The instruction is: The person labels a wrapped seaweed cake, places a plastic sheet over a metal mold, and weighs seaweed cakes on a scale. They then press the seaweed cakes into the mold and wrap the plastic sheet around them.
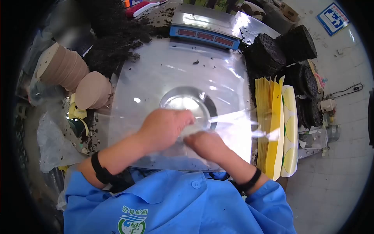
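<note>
Nearest to you, your blue work-jacket sleeves (pixel 167 199) are filling the bottom of the view, with a black band on each wrist. Your left hand (pixel 165 128) is lying knuckles-up on the large clear plastic sheet (pixel 163 74), its fingers curled and pressing down on the film. Your right hand (pixel 206 144) is sitting just beside it, almost touching, fingers bent and pinching the same film near its front edge; the two hands are working close together rather than spread.

The sheet is lying flat across the counter (pixel 97 136) directly in front of you, reaching from your chest out to the scale. Under it, just beyond your left fingertips, a round shiny metal mould (pixel 191 103) is showing through the plastic.

To your right, a fanned stack of yellow paper slips (pixel 269 117) is lying beside white sheets of round yellow-green labels (pixel 290 128). To your left, stacks of round tan paper discs (pixel 74 74) are leaning on their sides.

Farther out, several dark round pressed tea cakes (pixel 280 54) are piled at the right, loose dark tea leaves (pixel 113 35) are heaped at the left, and a blue-fronted digital scale with a steel pan (pixel 204 27) is standing at the far edge.
</note>
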A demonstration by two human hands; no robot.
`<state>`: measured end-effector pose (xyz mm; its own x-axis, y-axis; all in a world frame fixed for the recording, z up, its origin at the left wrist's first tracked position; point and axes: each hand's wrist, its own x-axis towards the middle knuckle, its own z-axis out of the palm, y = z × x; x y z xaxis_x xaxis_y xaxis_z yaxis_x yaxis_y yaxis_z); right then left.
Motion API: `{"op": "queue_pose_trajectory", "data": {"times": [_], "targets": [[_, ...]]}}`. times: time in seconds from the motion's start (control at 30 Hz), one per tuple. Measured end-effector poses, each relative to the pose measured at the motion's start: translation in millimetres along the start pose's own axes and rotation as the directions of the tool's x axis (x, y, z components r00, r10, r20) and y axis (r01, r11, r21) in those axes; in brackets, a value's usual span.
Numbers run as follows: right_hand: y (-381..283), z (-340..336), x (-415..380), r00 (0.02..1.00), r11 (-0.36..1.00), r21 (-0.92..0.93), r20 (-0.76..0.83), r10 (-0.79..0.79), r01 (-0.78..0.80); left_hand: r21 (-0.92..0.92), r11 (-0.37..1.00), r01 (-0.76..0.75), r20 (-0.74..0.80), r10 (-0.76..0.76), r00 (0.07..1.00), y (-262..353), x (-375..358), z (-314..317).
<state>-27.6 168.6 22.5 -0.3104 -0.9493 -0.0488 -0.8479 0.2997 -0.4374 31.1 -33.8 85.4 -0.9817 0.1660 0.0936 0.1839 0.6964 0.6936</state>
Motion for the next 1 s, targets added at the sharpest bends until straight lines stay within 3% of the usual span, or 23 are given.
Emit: {"op": "queue_pose_trajectory", "data": {"times": [0.03,0.07,0.1,0.17,0.2,0.23,0.3,0.33,0.37,0.4,0.43,0.47,0.5,0.53,0.57,0.6,0.67,0.7,0.73,0.8,0.9,0.93,1.0], "targets": [[15.4,9.9,17.5,0.988,0.977,0.196,-0.112,0.103,-0.08,0.056,0.995,-0.084,-0.032,0.086,0.996,-0.5,-13.7,10.4],[28.8,10.0,22.2,0.993,0.982,0.167,-0.095,-0.069,0.084,0.113,0.979,-0.17,-0.069,0.179,0.982,-7.0,-22.5,23.7],[22.5,5.8,18.7,0.992,0.984,0.15,-0.095,-0.08,0.094,0.12,0.977,-0.175,-0.086,0.185,0.979,-13.2,-30.0,33.5],[-15.2,0.6,-15.4,0.967,0.96,-0.237,-0.163,-0.194,0.152,0.255,0.896,-0.364,-0.179,0.413,0.893,-30.4,-43.5,52.7],[-42.1,-15.5,-34.3,0.998,0.978,0.197,0.02,0.065,-0.068,0.258,0.897,-0.359,-0.194,0.412,0.89,-42.0,-47.1,60.7],[-59.9,-28.4,-53.2,0.929,0.763,0.539,0.292,0.227,-0.356,0.337,0.852,-0.4,-0.105,0.456,0.884,-53.0,-51.8,67.7],[-36.3,-37.8,-87.7,0.994,0.914,0.401,0.064,-0.094,0.06,0.408,0.791,-0.455,0.009,0.495,0.869,-56.4,-53.1,66.5],[-30.6,-42.1,-80.7,0.983,0.968,0.206,-0.093,0.161,-0.139,0.294,0.867,-0.402,0.042,0.408,0.912,-53.1,-49.0,59.1],[-19.4,-27.7,-76.3,0.959,0.95,-0.149,-0.108,0.26,-0.275,0.183,0.923,-0.339,0.08,0.33,0.941,-49.3,-40.1,51.8],[-3.0,-8.4,-83.5,0.972,0.968,-0.125,0.056,0.228,-0.219,0.187,0.91,-0.369,0.08,0.361,0.929,-43.9,-30.4,44.3],[5.3,-9.5,-81.7,0.958,0.98,-0.096,0.217,0.19,-0.172,0.362,0.894,-0.263,0.032,0.27,0.962,-37.9,-19.4,36.8],[11.6,-21.0,-79.4,0.98,0.989,-0.094,0.15,0.129,-0.115,0.518,0.845,-0.128,-0.048,0.179,0.983,-35.8,-8.3,34.6],[27.2,-45.2,-70.2,0.989,0.983,-0.12,0.032,0.143,-0.138,0.518,0.843,-0.142,-0.056,0.199,0.978,-43.7,-5.7,41.1],[48.8,-74.7,-56.6,0.985,0.978,-0.136,-0.09,0.149,-0.16,0.586,0.802,-0.116,0.043,0.112,0.993,-59.2,-8.3,50.1],[74.7,-110.4,-41.2,0.943,0.955,-0.098,-0.215,0.254,-0.28,0.656,0.748,-0.098,0.131,0.015,0.991,-69.5,-7.5,55.0],[105.9,-141.4,-26.4,0.88,0.901,-0.206,-0.38,0.285,-0.381,0.628,0.766,-0.138,0.138,0.065,0.988,-62.1,-8.9,47.2],[189.5,-194.6,0.8,0.716,0.838,-0.111,-0.587,0.378,-0.534,0.528,0.849,0.014,0.056,-0.051,0.997,-53.5,-13.4,19.7],[237.0,-215.9,6.7,0.679,0.775,-0.169,-0.615,0.4,-0.609,0.535,0.829,0.163,-0.16,-0.089,0.983,-67.2,-21.0,5.3],[279.7,-230.6,13.0,0.618,0.704,-0.175,-0.649,0.444,-0.688,0.514,0.801,0.306,-0.366,-0.118,0.923,-90.1,-34.2,-13.6],[346.2,-244.3,17.8,0.553,0.577,-0.181,-0.604,0.574,-0.796,0.315,0.551,0.773,-0.597,-0.518,0.613,-136.3,-66.4,-52.2],[367.9,-247.4,27.5,0.535,0.512,-0.194,-0.49,0.688,-0.837,0.438,0.387,0.812,-0.679,-0.45,0.58,-185.4,-107.3,-74.8],[364.0,-252.5,29.1,0.521,0.488,-0.186,-0.385,0.762,-0.853,0.423,0.353,0.834,-0.641,-0.534,0.551,-189.5,-114.1,-73.1],[358.1,-267.1,27.2,0.508,0.483,-0.167,-0.375,0.775,-0.86,0.414,0.327,0.85,-0.585,-0.619,0.523,-196.9,-115.8,-67.3]]}}
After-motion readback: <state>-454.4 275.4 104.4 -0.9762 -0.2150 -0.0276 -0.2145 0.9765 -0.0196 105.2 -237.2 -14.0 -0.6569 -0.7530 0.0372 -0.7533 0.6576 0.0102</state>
